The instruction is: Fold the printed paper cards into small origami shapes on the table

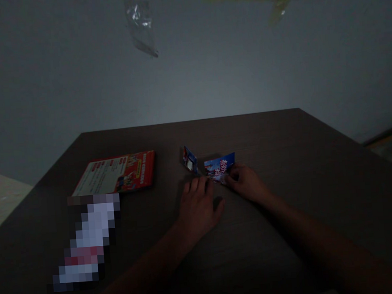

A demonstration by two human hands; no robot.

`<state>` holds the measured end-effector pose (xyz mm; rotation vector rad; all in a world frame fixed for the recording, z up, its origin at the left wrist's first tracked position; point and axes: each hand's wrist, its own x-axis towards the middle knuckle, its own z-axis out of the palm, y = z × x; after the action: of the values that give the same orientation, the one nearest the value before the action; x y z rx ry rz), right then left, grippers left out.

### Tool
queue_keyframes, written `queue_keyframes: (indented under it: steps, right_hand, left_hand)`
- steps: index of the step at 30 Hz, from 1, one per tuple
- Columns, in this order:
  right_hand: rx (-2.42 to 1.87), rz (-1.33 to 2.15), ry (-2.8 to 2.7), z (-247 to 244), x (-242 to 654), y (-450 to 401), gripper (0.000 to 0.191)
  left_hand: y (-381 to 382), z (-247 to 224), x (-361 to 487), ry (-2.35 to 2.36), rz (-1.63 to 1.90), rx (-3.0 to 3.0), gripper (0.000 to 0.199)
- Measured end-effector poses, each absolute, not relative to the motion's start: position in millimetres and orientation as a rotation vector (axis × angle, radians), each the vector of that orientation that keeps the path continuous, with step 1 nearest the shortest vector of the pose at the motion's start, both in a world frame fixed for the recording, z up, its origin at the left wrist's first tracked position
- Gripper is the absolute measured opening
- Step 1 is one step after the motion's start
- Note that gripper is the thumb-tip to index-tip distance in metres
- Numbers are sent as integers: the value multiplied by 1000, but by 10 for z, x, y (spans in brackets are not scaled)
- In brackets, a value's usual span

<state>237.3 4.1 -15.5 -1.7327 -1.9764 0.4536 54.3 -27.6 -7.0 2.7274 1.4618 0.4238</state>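
Observation:
A blue printed card (220,164) with reddish-white lettering lies tilted near the middle of the table. My right hand (247,182) has its thumb and index finger closed on the card's lower right edge. To the left stands a smaller folded blue piece (190,160), partly raised off the surface; whether it joins the card is unclear. My left hand (197,205) rests palm down just below these two, fingers stretched and thumb apart, its fingertips close to the card's lower left corner. It holds nothing that I can see.
A red and white printed box or book (117,174) lies on the dark table (249,134) at the left. Below it is a pale, pixelated strip (93,239). The table's far edge meets a grey wall (191,84) with clear and yellowish tape (140,23) stuck on it.

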Motion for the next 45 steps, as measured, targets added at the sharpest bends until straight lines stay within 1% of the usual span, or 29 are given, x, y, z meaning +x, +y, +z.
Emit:
queue_keyframes:
  steps: [7, 13, 28, 38, 42, 45]
  right_hand:
    - [-1723, 469, -1962, -153, 2368, 38, 25]
    - [-1734, 449, -1962, -139, 2362, 31, 27]
    - [-1728, 435, -2001, -161, 2370, 38, 27]
    - [-1745, 393, -1994, -173, 2355, 32, 24]
    - [-1736, 411, -1981, -177, 2353, 39, 24]
    - [-1729, 426, -1987, -172, 2355, 37, 26]
  left_hand:
    - [-281, -90, 558, 1396, 434, 2715, 47]
    - [-275, -87, 554, 1420, 447, 2701, 45]
    - [-282, -23, 531, 1396, 370, 2736, 44]
    - [-302, -34, 514, 1370, 348, 2769, 38]
    - [-307, -34, 512, 1365, 357, 2755, 38]
    - [-310, -35, 518, 1381, 376, 2727, 44]
